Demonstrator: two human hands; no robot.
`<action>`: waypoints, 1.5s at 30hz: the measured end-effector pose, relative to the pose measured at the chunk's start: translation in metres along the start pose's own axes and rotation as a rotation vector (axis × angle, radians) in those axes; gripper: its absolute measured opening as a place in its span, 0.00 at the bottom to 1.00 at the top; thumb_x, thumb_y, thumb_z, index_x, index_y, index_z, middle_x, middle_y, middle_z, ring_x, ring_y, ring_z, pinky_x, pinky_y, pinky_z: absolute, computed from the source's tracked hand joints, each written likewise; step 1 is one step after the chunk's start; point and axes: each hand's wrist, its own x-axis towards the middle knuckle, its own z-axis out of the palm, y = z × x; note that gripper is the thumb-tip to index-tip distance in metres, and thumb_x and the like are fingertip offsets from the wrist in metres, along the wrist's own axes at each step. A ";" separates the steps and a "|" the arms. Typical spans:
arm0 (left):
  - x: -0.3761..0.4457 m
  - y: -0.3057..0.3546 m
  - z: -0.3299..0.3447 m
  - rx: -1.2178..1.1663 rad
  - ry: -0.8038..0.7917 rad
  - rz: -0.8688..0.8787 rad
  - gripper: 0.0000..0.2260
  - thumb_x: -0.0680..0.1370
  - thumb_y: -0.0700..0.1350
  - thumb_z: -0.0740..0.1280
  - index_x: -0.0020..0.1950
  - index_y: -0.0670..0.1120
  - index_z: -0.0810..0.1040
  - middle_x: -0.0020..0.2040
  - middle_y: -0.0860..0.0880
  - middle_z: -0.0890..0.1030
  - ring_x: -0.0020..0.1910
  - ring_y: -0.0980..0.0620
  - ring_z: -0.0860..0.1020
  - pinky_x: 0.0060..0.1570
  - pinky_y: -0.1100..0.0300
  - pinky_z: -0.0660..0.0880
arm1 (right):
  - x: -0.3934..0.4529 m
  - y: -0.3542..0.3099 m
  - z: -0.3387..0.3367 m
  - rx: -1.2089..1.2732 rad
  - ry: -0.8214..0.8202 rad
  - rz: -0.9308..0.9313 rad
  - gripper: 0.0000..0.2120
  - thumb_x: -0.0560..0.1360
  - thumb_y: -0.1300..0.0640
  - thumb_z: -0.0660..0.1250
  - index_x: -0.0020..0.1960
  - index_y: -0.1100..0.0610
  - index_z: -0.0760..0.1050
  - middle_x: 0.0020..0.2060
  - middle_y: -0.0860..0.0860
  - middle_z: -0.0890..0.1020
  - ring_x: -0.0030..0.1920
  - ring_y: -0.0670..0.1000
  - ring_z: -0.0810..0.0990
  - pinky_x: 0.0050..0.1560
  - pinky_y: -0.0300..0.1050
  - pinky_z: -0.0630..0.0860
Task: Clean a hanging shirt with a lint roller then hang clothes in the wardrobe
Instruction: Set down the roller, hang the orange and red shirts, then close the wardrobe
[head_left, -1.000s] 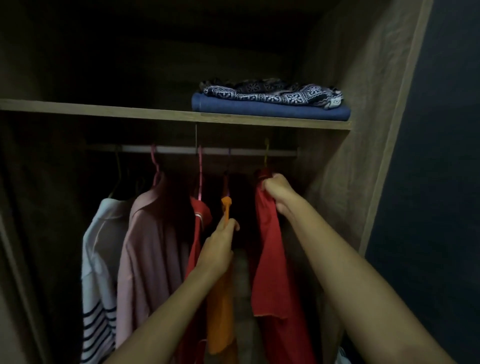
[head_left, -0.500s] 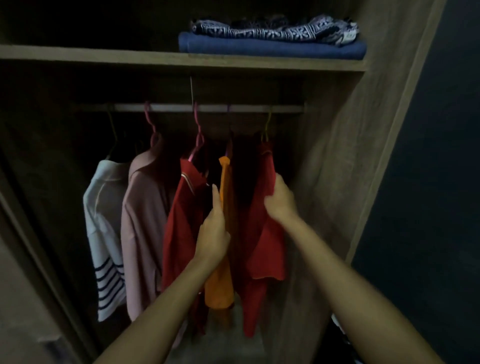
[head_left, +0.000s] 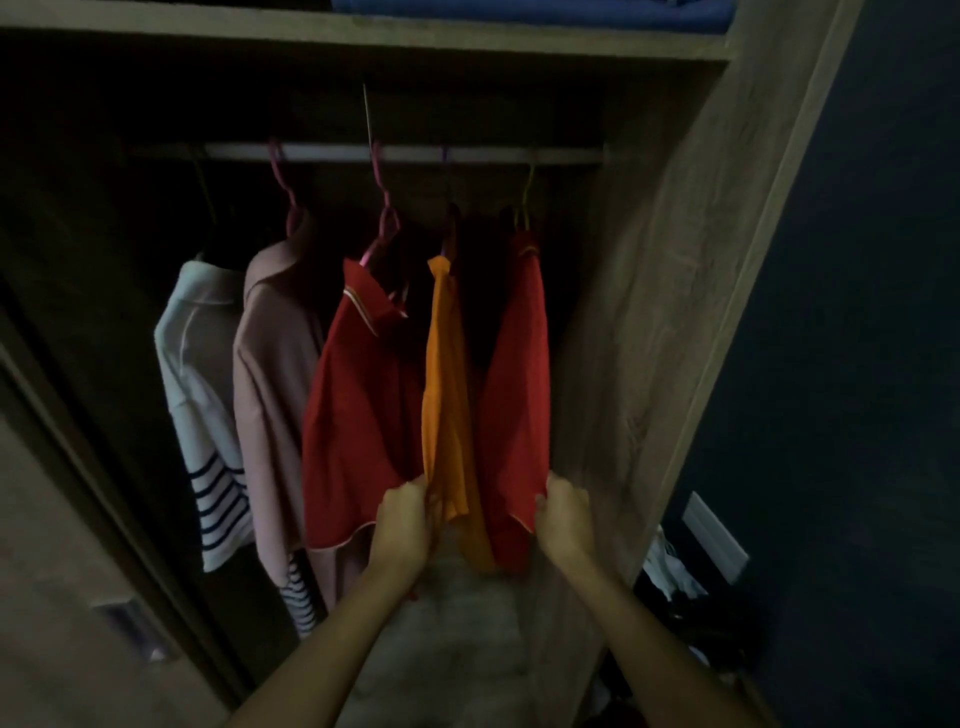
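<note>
both forearms reach up into the wardrobe (head_left: 675, 260). left hand (head_left: 402, 522) pinches the orange shirt (head_left: 444, 395) hem. right hand (head_left: 563, 514) grips the red shirt (head_left: 519, 395) hem.

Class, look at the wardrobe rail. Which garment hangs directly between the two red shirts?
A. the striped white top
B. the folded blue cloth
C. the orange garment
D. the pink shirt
C: the orange garment hangs with one red shirt on its left and the other red shirt on its right.
</note>
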 end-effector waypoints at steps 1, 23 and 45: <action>-0.003 -0.003 0.000 0.004 0.012 -0.001 0.07 0.77 0.36 0.64 0.45 0.46 0.79 0.38 0.47 0.84 0.37 0.49 0.82 0.41 0.53 0.78 | -0.001 0.001 0.000 -0.010 0.008 0.000 0.14 0.77 0.70 0.56 0.55 0.63 0.78 0.47 0.58 0.83 0.43 0.54 0.81 0.42 0.37 0.71; -0.077 -0.136 -0.238 0.429 0.481 0.638 0.26 0.76 0.40 0.63 0.75 0.44 0.64 0.75 0.37 0.63 0.74 0.41 0.62 0.73 0.44 0.55 | -0.142 -0.154 0.143 0.162 0.296 -0.341 0.31 0.81 0.51 0.59 0.79 0.59 0.51 0.79 0.51 0.53 0.79 0.48 0.45 0.77 0.44 0.50; -0.010 -0.253 -0.309 0.753 0.534 0.629 0.40 0.76 0.67 0.54 0.79 0.47 0.43 0.78 0.38 0.43 0.76 0.36 0.37 0.71 0.32 0.45 | -0.228 -0.261 0.266 0.107 0.083 -0.339 0.33 0.81 0.43 0.55 0.79 0.55 0.47 0.79 0.46 0.47 0.78 0.44 0.42 0.78 0.48 0.52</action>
